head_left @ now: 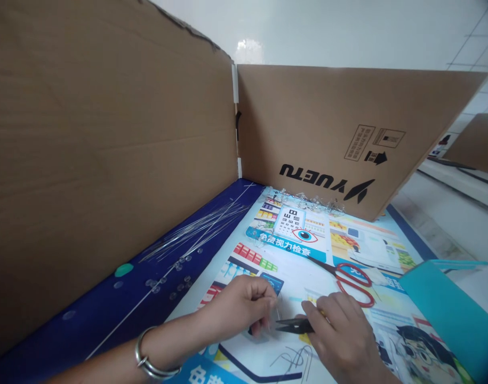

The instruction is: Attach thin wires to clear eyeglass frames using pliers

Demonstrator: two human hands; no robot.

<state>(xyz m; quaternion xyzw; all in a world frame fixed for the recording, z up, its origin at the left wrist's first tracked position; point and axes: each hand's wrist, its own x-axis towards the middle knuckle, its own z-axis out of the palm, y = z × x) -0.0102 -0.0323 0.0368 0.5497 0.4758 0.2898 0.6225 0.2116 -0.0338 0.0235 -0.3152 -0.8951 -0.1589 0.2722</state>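
My left hand [244,306] rests on the printed poster [308,256], fingers pinched together around something thin, likely a clear wire that I can barely see. A silver bangle [148,360] circles that wrist. My right hand [343,330] is closed on small black pliers [294,324] whose tips point left toward my left fingertips, almost touching them. A few bent dark wire pieces [294,358] lie on the poster just below the hands.
Red-handled scissors [348,280] lie behind my right hand. A bundle of thin clear rods [199,226] and several clear beads [167,280] sit on the blue mat at left. Cardboard walls [108,149] stand left and behind. A teal box [452,309] is at right.
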